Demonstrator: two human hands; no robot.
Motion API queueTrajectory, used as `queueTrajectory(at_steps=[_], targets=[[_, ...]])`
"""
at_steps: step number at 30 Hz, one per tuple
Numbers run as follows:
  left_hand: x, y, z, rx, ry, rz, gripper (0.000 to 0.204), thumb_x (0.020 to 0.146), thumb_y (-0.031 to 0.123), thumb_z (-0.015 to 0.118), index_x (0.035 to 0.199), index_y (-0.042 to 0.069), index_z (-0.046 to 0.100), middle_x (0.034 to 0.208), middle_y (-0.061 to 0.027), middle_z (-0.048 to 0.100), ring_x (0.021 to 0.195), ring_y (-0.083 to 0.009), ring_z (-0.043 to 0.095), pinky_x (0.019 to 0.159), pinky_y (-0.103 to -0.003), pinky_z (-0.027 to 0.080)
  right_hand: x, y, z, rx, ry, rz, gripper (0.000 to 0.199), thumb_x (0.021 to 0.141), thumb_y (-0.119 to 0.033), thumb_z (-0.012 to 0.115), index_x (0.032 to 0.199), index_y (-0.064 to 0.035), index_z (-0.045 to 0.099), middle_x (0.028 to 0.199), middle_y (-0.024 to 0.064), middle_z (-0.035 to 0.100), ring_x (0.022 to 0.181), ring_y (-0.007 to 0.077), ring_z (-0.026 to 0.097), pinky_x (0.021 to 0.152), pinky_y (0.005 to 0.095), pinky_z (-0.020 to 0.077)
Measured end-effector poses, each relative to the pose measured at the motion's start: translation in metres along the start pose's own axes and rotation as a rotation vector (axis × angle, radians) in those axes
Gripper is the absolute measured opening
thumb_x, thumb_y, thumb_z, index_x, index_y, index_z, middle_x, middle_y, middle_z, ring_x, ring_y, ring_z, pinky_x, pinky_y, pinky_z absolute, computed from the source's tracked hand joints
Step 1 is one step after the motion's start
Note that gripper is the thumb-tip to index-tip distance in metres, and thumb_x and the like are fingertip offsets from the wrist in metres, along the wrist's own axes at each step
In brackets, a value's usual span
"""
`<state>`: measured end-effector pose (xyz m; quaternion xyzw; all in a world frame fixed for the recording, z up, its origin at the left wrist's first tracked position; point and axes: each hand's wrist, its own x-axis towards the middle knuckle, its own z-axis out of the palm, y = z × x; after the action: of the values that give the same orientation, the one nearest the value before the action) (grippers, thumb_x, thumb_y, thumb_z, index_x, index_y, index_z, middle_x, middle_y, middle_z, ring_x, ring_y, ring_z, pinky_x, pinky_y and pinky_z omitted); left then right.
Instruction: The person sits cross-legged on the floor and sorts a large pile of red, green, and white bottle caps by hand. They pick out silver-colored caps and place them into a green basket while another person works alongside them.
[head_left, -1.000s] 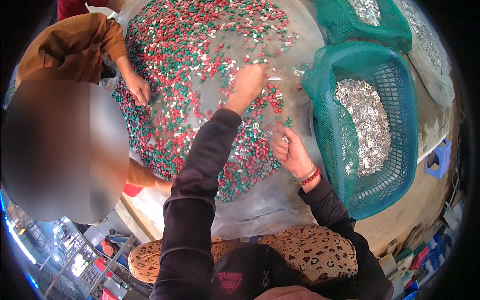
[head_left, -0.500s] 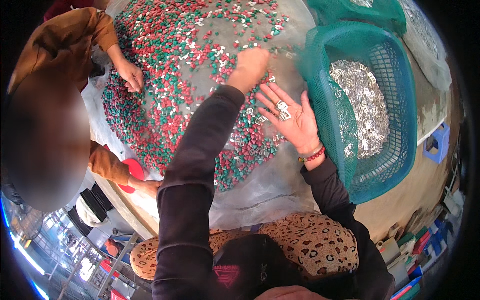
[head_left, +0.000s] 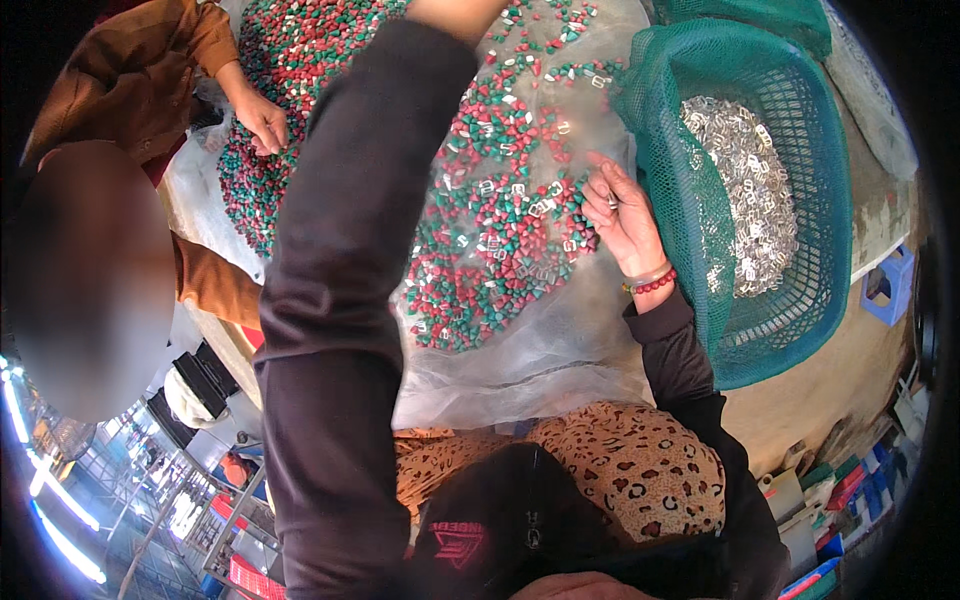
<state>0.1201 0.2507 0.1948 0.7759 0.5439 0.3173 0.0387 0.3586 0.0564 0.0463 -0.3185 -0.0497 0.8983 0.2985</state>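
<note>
My left hand (head_left: 455, 14) reaches over the far part of the heap. Its fingers are cut off by the top edge. My right hand (head_left: 628, 222) hovers beside the mesh-lined basket, its fingers curled in over a small silvery metal buckle (head_left: 612, 201); others in the palm are hidden. Beneath both hands, red and green pebble-like pieces (head_left: 500, 290) lie spread on clear plastic sheeting (head_left: 500, 385). Small metal buckles (head_left: 541, 208) are scattered among them. The teal basket (head_left: 835, 200) at the right, draped with green netting (head_left: 655, 110), holds a pile of similar metal buckles (head_left: 755, 200).
At the left, a co-worker in a brown sleeve (head_left: 110, 85) has one hand (head_left: 262, 122) at the heap's edge. A blue plastic stool (head_left: 886, 287) stands beyond the basket. More green netting (head_left: 750, 15) lies at the far right.
My left hand has reached farther away, over the far pieces. My right hand has gone from open palm up with buckles on it to curled fingers, slightly to the right.
</note>
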Motion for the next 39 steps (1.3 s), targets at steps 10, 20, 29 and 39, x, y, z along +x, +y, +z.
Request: queueTrajectory(at_steps=[10,20,29,39], targets=[[-0.314,0.036,0.038,0.043,-0.605,-0.337,0.023,0.079,0.027,0.070,0.099,0.016,0.071,0.088,-0.0113,0.069,0.083,-0.0307,0.066,0.073,-0.042,0.052,-0.022,0.003,0.028,-0.411,-0.111,0.150,0.033,0.097,-0.015,0.048,0.125,0.0019,0.051,0.074,-0.0010,0.052,0.050,0.0030,0.033,0.042,0.0180,0.0245],[-0.327,0.055,0.006,-1.471,0.203,-1.160,0.012,0.087,0.020,0.060,0.085,0.010,0.054,0.067,0.0019,0.044,0.057,-0.0121,0.046,0.045,-0.024,0.035,0.000,0.043,-0.010,-2.086,-0.200,-0.511,0.033,0.084,-0.026,0.064,0.114,-0.0113,0.065,0.094,0.0188,0.067,0.089,0.0358,0.065,0.077,0.0425,0.0515],[-0.332,0.077,0.018,-2.101,0.331,-0.946,0.025,0.090,0.024,0.051,0.095,-0.001,0.055,0.098,-0.0127,0.052,0.072,-0.0140,0.049,0.040,-0.019,0.035,-0.006,0.037,0.000,-1.312,0.065,-0.261,0.018,0.088,-0.017,0.063,0.096,-0.0023,0.069,0.069,-0.0001,0.063,0.052,0.0046,0.055,0.044,0.0229,0.0429],[-0.287,0.058,0.074,-0.452,-0.622,-0.584,0.028,0.079,0.033,0.071,0.088,0.007,0.073,0.083,-0.0089,0.069,0.082,-0.0218,0.065,0.076,-0.034,0.050,-0.009,0.019,-0.003,-1.362,0.197,-0.372,0.015,0.084,-0.017,0.070,0.089,-0.0033,0.069,0.064,0.0001,0.061,0.055,0.0060,0.059,0.043,0.0239,0.0428]])
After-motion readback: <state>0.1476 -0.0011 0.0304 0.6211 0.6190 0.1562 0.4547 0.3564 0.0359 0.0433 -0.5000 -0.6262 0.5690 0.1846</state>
